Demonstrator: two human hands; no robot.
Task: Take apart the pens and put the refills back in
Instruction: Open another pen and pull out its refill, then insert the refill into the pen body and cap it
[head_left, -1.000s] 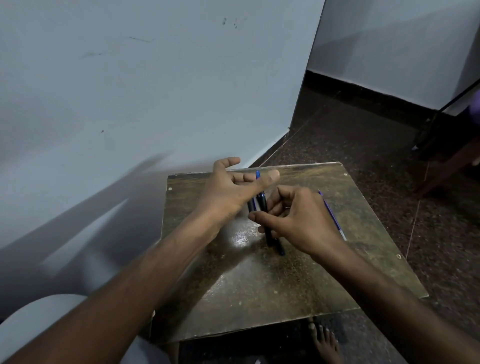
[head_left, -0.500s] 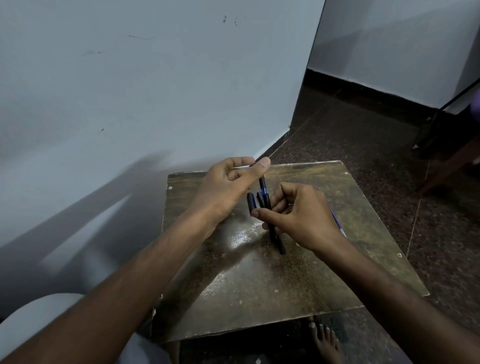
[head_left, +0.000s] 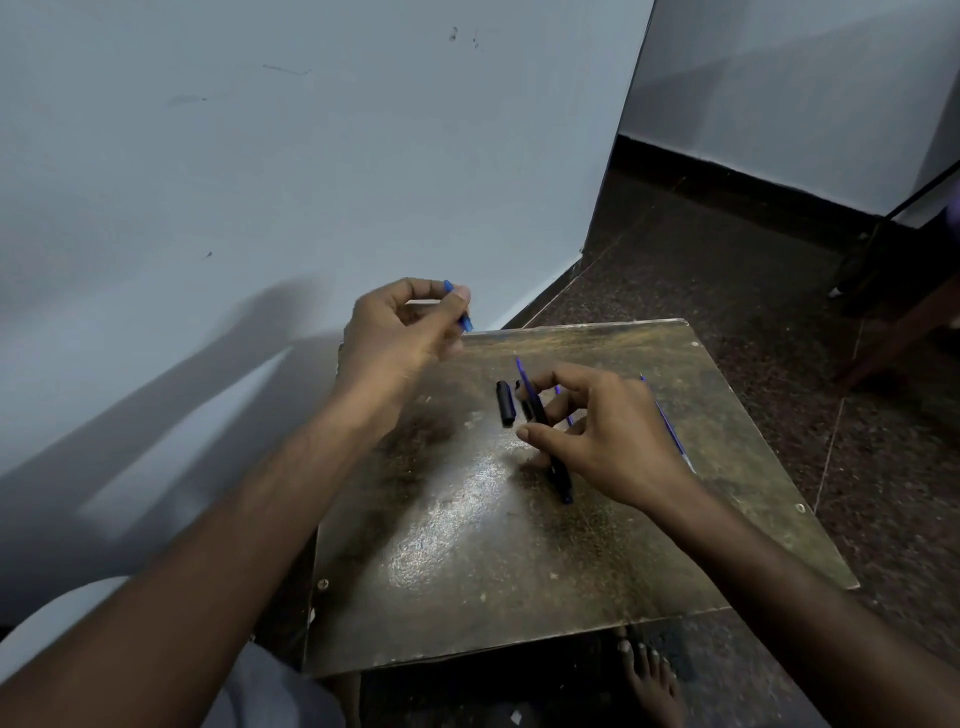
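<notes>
My right hand (head_left: 608, 441) grips a black pen barrel (head_left: 553, 457) held slanted just above the small brown table (head_left: 467, 545); a thin blue refill tip (head_left: 522, 371) sticks out of its far end. My left hand (head_left: 400, 332) is raised at the table's far left corner, pinching a small blue pen piece (head_left: 460, 312) between thumb and fingers. A black pen cap (head_left: 505, 404) lies on the table between the hands. Another blue refill (head_left: 670, 431) lies on the table behind my right hand, partly hidden by it.
The table stands against a pale wall (head_left: 260, 182) on the left. Dark speckled floor (head_left: 753, 260) runs to the right and beyond. A bare foot (head_left: 652, 680) shows under the table's near edge. Dark furniture legs (head_left: 893, 332) stand at the far right.
My left hand has pulled up and to the left, away from the pen, carrying the small blue piece. The refill tip now shows bare at the barrel's end. My right hand stayed put.
</notes>
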